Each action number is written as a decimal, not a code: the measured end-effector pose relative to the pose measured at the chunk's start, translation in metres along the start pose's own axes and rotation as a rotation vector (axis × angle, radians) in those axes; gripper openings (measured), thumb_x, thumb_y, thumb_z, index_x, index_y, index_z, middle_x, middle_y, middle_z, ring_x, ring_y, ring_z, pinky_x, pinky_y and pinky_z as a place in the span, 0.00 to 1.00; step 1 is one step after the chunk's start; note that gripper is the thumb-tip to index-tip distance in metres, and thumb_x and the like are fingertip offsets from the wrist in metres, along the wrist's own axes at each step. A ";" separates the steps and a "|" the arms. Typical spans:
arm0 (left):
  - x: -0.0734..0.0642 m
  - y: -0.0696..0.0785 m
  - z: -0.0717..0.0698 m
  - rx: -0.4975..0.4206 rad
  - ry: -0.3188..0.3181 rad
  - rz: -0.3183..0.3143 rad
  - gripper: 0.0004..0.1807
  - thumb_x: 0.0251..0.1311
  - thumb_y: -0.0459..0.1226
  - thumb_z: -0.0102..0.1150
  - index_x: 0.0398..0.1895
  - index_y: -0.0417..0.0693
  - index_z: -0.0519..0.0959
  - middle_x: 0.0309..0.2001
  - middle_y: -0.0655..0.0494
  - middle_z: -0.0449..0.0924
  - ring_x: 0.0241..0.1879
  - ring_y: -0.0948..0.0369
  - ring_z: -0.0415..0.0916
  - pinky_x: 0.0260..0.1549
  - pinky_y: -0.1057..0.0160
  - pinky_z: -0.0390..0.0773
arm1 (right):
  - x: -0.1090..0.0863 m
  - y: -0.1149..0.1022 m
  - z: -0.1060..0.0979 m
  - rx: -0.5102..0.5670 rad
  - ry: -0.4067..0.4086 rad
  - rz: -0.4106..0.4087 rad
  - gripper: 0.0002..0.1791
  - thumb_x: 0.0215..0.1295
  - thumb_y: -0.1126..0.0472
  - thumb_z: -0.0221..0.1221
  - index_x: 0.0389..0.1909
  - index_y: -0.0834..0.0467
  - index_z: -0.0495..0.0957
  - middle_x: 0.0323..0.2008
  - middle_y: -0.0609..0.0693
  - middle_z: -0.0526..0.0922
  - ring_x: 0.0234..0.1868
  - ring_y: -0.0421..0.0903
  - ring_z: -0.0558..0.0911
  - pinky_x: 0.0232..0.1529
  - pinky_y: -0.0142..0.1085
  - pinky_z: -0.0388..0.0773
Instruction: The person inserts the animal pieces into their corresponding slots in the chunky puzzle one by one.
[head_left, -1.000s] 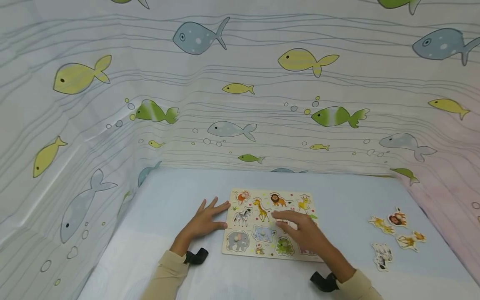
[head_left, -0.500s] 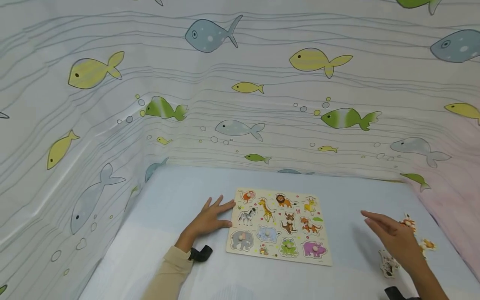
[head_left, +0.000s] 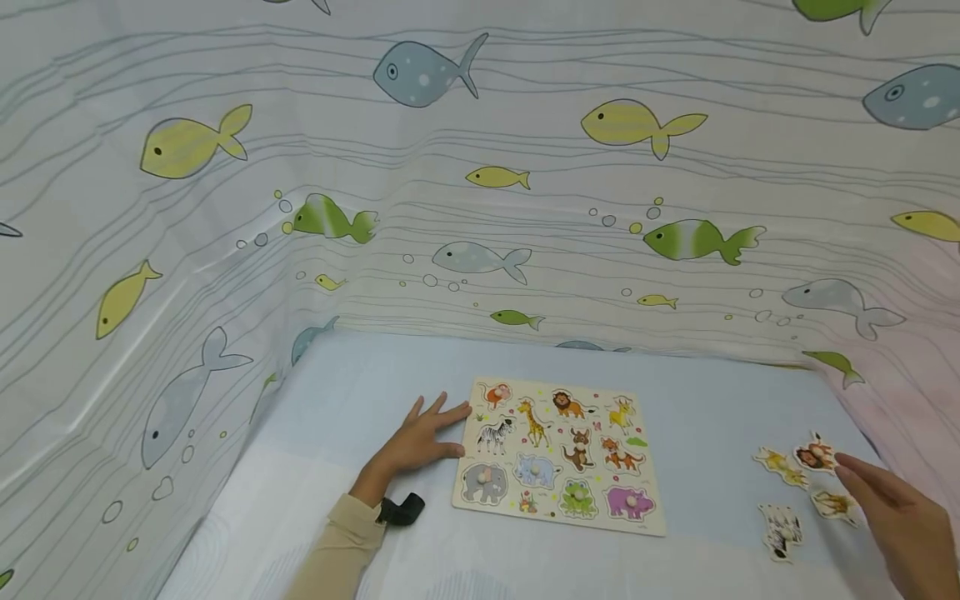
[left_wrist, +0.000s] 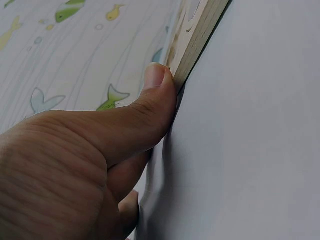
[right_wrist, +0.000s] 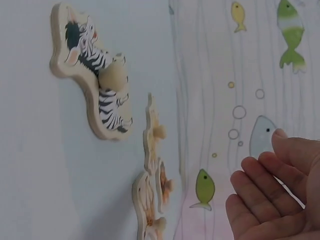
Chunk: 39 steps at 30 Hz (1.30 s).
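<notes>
My left hand (head_left: 412, 442) rests beside the wooden animal puzzle board (head_left: 551, 500), fingers spread, with the thumb (left_wrist: 157, 77) against the board's side edge in the left wrist view. Over the loose pieces at the right, my right hand (head_left: 903, 517) hovers with loosely bent fingers and holds nothing. In the head view its fingertips overlap the edge of the lion piece (head_left: 812, 455); the right wrist view shows the hand (right_wrist: 280, 195) apart from the pieces. Around it lie the giraffe piece (head_left: 832, 505), a yellow horned animal piece (head_left: 780, 465) and the knobbed zebra piece (head_left: 780, 529).
Knobbed elephant (head_left: 483, 483), rhino (head_left: 536, 471), frog (head_left: 577, 500) and hippo (head_left: 630, 502) pieces sit in the board. A pale blue cloth (head_left: 705, 433) covers the table. Fish-patterned curtain (head_left: 562, 208) rises behind and at the sides.
My right hand has moved from above the board to the right, over the loose pieces. The left hand has stayed at the board's left edge. The head view has shifted slightly.
</notes>
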<state>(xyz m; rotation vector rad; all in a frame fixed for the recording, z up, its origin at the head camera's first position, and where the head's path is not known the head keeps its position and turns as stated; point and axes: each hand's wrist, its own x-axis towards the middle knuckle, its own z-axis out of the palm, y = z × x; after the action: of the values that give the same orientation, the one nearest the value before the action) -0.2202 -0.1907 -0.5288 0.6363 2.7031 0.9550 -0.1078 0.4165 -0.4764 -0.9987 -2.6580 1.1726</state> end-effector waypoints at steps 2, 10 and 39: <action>0.000 0.000 0.000 -0.001 0.004 0.002 0.41 0.55 0.52 0.69 0.73 0.56 0.68 0.74 0.61 0.65 0.80 0.47 0.42 0.78 0.41 0.26 | 0.003 0.004 -0.001 -0.004 -0.007 0.033 0.38 0.76 0.38 0.45 0.76 0.59 0.57 0.76 0.62 0.57 0.76 0.66 0.57 0.68 0.66 0.63; 0.001 0.002 0.000 0.006 0.010 0.006 0.41 0.55 0.51 0.69 0.73 0.56 0.68 0.74 0.60 0.65 0.80 0.47 0.42 0.78 0.41 0.26 | 0.018 0.022 0.002 0.028 0.062 0.183 0.34 0.78 0.45 0.47 0.77 0.57 0.55 0.75 0.64 0.59 0.74 0.66 0.60 0.71 0.64 0.62; 0.001 0.000 0.001 0.021 -0.008 0.001 0.42 0.55 0.51 0.69 0.74 0.56 0.67 0.74 0.61 0.64 0.80 0.47 0.42 0.78 0.41 0.27 | 0.028 0.065 0.035 -0.196 0.235 -0.005 0.34 0.72 0.48 0.59 0.68 0.66 0.66 0.68 0.66 0.66 0.70 0.68 0.65 0.72 0.60 0.60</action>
<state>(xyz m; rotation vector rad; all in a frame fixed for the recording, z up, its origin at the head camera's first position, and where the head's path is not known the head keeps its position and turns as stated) -0.2207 -0.1899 -0.5291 0.6449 2.7088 0.9239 -0.1057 0.4434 -0.5505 -1.0823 -2.6194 0.7511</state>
